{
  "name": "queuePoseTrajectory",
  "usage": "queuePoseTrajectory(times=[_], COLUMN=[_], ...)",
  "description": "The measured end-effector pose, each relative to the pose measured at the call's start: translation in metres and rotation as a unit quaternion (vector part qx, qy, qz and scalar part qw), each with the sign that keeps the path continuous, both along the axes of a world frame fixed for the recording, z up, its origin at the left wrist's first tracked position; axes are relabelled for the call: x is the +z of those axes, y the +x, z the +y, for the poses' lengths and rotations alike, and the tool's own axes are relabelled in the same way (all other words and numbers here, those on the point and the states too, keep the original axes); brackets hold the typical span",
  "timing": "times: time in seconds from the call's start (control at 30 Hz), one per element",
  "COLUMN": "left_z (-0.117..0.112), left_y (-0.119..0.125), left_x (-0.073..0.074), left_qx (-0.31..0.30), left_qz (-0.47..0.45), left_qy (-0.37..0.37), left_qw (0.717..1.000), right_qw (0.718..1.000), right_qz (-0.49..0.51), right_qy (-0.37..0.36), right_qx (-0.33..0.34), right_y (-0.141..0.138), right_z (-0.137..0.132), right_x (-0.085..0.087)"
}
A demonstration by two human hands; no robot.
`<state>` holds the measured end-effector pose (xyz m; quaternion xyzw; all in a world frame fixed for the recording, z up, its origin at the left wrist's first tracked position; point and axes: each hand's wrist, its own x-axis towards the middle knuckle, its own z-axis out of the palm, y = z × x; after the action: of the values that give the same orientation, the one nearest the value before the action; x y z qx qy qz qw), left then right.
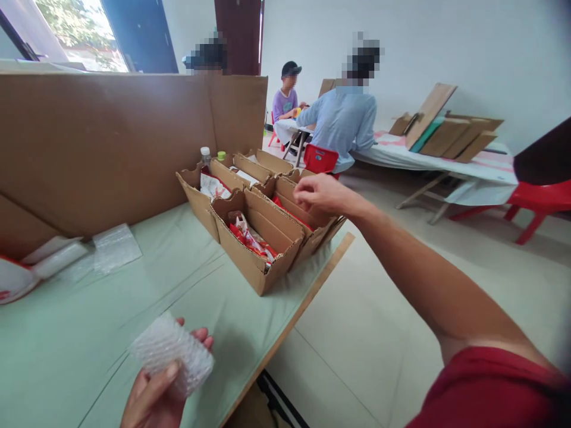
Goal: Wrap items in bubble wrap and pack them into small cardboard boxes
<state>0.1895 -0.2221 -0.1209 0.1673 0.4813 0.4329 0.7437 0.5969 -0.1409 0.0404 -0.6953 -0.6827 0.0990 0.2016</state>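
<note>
My left hand point(156, 395) is low at the front edge of the table, its fingers closed round a piece of bubble wrap point(172, 353). My right arm stretches out to the open cardboard boxes point(254, 238). My right hand point(321, 193) hovers over the right-hand box point(298, 208) with its fingers curled downward; whether they pinch anything is hidden. The nearest box holds red and white packets point(250, 238).
A pale green cloth point(89, 321) covers the table. A cardboard screen point(107, 142) stands along its far side. A flat bubble-wrap sheet point(116, 246) and white bags point(40, 264) lie at left. Two bottles point(206, 156) stand behind the boxes. People sit at another table behind red chairs point(535, 205).
</note>
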Motion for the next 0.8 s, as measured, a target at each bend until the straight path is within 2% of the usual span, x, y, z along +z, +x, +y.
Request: queuePoseTrajectory(times=[0.07,0.13,0.2,0.27,0.37,0.43,0.5,0.57,0.63,0.7,0.77,0.8], left_z=[-0.004,-0.011,-0.021,-0.027,-0.03,-0.029,-0.027,-0.025,-0.021,-0.014,-0.003,0.001], left_y=[-0.012,-0.016,-0.015,-0.011,-0.007,-0.006,-0.006,-0.005,-0.003,0.005,0.021,0.032], left_x=[-0.009,-0.013,-0.011,-0.007,-0.003,-0.002,-0.003,-0.002,0.003,0.016,0.035,0.045], left_qx=[0.0,-0.002,0.001,0.01,0.008,-0.011,-0.038,-0.057,-0.073,-0.094,-0.092,-0.079], left_qz=[0.012,0.024,0.038,0.052,0.057,0.049,0.045,0.057,0.079,0.09,0.068,0.044], left_qy=[-0.034,-0.041,-0.026,-0.01,-0.027,-0.033,-0.018,0.012,0.041,0.087,0.173,0.221], left_qw=[0.999,0.999,0.999,0.999,0.998,0.998,0.998,0.997,0.993,0.988,0.978,0.971], right_qw=[0.98,0.955,0.949,0.945,0.948,0.951,0.953,0.955,0.971,0.986,0.976,0.971], right_qz=[-0.107,-0.161,-0.171,-0.193,-0.243,-0.251,-0.238,-0.234,-0.215,-0.149,-0.052,-0.009], right_qy=[-0.166,-0.246,-0.259,-0.257,-0.198,-0.172,-0.182,-0.185,-0.103,0.057,0.205,0.238], right_qx=[0.017,0.049,0.061,0.063,0.057,0.05,0.033,0.012,-0.023,-0.054,-0.043,-0.008], right_y=[0.023,0.027,0.021,0.014,0.005,-0.002,-0.006,-0.005,0.001,0.001,-0.016,-0.033], right_z=[0.02,0.03,0.032,0.03,0.025,0.025,0.026,0.027,0.021,0.005,-0.018,-0.031], right_x=[-0.014,-0.026,-0.032,-0.031,-0.028,-0.031,-0.033,-0.028,-0.011,0.013,0.034,0.039])
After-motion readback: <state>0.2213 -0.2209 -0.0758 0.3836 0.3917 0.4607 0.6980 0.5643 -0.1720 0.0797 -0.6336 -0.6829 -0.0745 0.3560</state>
